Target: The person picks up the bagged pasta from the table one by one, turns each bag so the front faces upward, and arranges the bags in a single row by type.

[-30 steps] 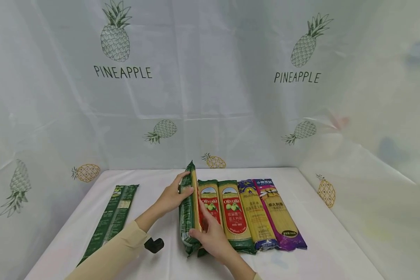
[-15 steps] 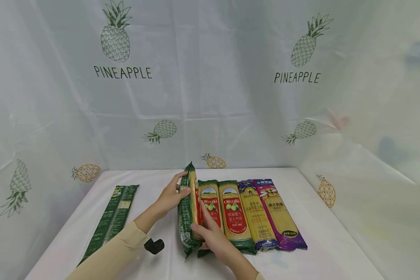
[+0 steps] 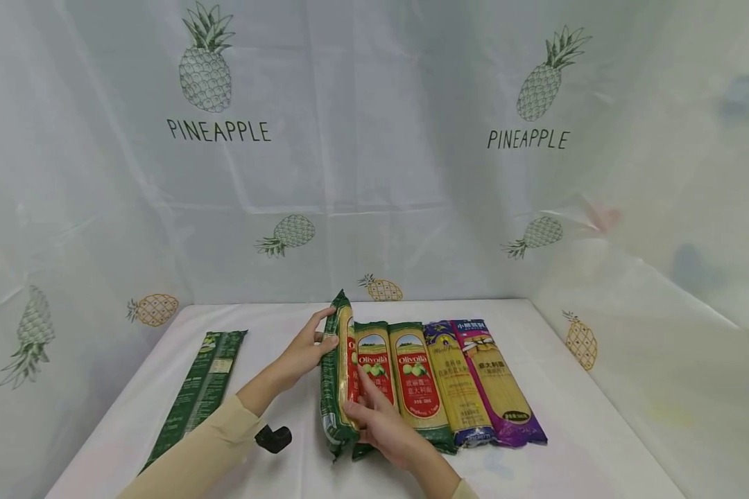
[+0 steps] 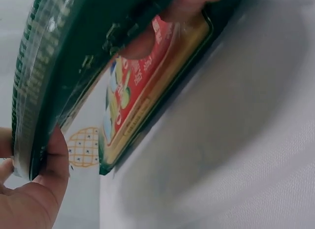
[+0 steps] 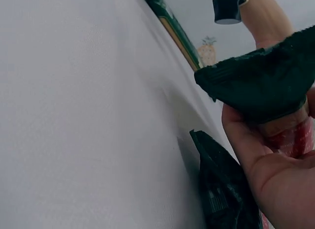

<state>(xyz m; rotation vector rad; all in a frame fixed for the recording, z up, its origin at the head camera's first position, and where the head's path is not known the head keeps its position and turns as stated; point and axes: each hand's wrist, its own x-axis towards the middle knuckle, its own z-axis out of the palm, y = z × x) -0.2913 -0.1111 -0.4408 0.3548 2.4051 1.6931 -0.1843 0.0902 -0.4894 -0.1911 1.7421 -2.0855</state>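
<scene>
The held spaghetti pack (image 3: 332,398) is tilted up on its side between both hands, its long axis running away from the person, just left of the flat Olivoilà pack (image 3: 374,339) on the desk (image 3: 537,475). The left hand (image 3: 302,350) has its grip clamped round the far part, the right hand (image 3: 382,424) round the near part; whether the lower edge touches the desk is hard to tell

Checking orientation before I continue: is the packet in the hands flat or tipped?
Tipped: the left hand and right hand hold the packet steeply tilted, its red label angled rightward in the head view.
</scene>
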